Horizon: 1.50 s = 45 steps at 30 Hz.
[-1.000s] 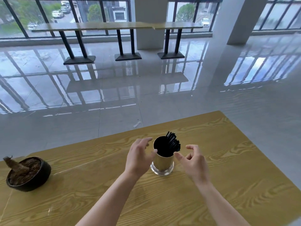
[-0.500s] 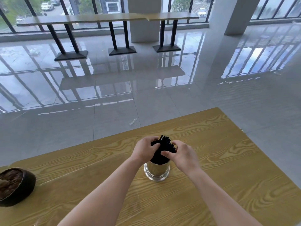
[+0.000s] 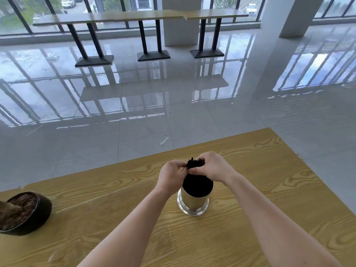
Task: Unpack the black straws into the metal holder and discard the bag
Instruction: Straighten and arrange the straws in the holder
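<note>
The wooden tabletop [image 3: 269,170] fills the foreground, and both forearms reach to its middle. The left hand [image 3: 171,176] and right hand [image 3: 213,167] meet, fingers curled round the top of the black straws [image 3: 196,182]. A dark bowl [image 3: 40,211] sits well apart at the left. The metal holder [image 3: 192,204] stands upright, and the straws stand upright inside it, tips poking above the fingers

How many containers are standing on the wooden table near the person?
2. The metal holder stands in the middle, holding the black straws; a dark bowl sits at the left edge of the picture, partly cut off. Others may lie outside the view.
</note>
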Tool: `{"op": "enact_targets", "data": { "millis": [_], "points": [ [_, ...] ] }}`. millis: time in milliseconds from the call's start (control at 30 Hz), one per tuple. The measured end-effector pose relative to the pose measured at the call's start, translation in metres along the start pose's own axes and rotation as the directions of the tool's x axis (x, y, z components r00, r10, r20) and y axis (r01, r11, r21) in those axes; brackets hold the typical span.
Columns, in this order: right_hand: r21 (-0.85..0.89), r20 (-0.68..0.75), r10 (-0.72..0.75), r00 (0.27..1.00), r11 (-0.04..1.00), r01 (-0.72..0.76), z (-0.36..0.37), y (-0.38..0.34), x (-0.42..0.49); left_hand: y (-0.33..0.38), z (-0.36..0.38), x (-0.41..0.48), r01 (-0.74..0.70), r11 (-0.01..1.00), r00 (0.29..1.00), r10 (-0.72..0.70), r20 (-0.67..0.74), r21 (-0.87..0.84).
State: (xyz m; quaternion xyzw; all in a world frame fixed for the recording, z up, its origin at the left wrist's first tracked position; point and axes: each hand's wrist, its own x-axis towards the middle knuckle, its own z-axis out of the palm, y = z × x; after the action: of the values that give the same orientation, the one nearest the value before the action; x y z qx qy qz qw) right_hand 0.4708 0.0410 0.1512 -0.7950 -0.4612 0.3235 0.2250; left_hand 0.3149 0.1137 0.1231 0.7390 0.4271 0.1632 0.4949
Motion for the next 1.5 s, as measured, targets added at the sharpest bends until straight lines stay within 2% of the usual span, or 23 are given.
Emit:
{"op": "enact_targets", "data": {
  "millis": [67, 200, 300, 400, 567, 800, 933, 1100, 1333, 1500],
  "points": [
    [-0.033, 0.010, 0.004, 1.000, 0.999, -0.003, 0.002, -0.003, 0.004, -0.003, -0.001, -0.005, 0.021, 0.999, 1.000, -0.021, -0.010, -0.036],
    [-0.026, -0.075, -0.003, 0.997, 1.000, 0.001, 0.008, 0.002, -0.001, -0.012, 0.002, -0.011, 0.055, 0.996, 0.998, -0.057, -0.039, -0.065],
    [0.032, -0.112, 0.010, 0.994, 0.999, -0.007, 0.010, 0.016, -0.010, -0.017, 0.006, -0.010, -0.002, 1.000, 0.997, 0.002, -0.072, 0.005],
    [0.018, -0.166, -0.015, 0.986, 1.000, 0.019, 0.010, 0.026, -0.019, -0.016, 0.009, -0.009, -0.060, 0.996, 0.987, 0.069, -0.148, 0.060],
    [0.040, -0.287, -0.069, 0.956, 0.996, 0.084, 0.001, 0.020, -0.014, -0.013, 0.009, -0.008, -0.087, 0.996, 0.966, 0.093, -0.241, 0.036],
    [-0.021, -0.178, -0.062, 0.982, 0.998, 0.059, 0.004, 0.017, 0.002, -0.001, 0.005, 0.002, -0.081, 0.997, 0.977, 0.083, -0.198, 0.018],
    [-0.004, -0.221, -0.103, 0.970, 0.994, 0.105, 0.007, 0.015, 0.002, 0.000, 0.006, 0.003, -0.069, 0.998, 0.980, 0.067, -0.189, -0.004],
    [0.132, -0.280, -0.056, 0.958, 0.987, 0.096, 0.009, 0.020, 0.001, -0.003, 0.008, 0.002, -0.049, 0.998, 0.982, 0.039, -0.184, -0.048],
    [0.009, -0.247, -0.123, 0.961, 0.992, 0.130, 0.006, 0.021, 0.007, -0.005, 0.010, 0.002, -0.055, 0.996, 0.982, 0.040, -0.184, -0.075],
    [-0.052, -0.167, -0.173, 0.971, 0.985, 0.167, -0.001, 0.023, 0.013, -0.006, 0.011, 0.002, -0.046, 0.996, 0.983, 0.031, -0.179, -0.081]
  ]
}}
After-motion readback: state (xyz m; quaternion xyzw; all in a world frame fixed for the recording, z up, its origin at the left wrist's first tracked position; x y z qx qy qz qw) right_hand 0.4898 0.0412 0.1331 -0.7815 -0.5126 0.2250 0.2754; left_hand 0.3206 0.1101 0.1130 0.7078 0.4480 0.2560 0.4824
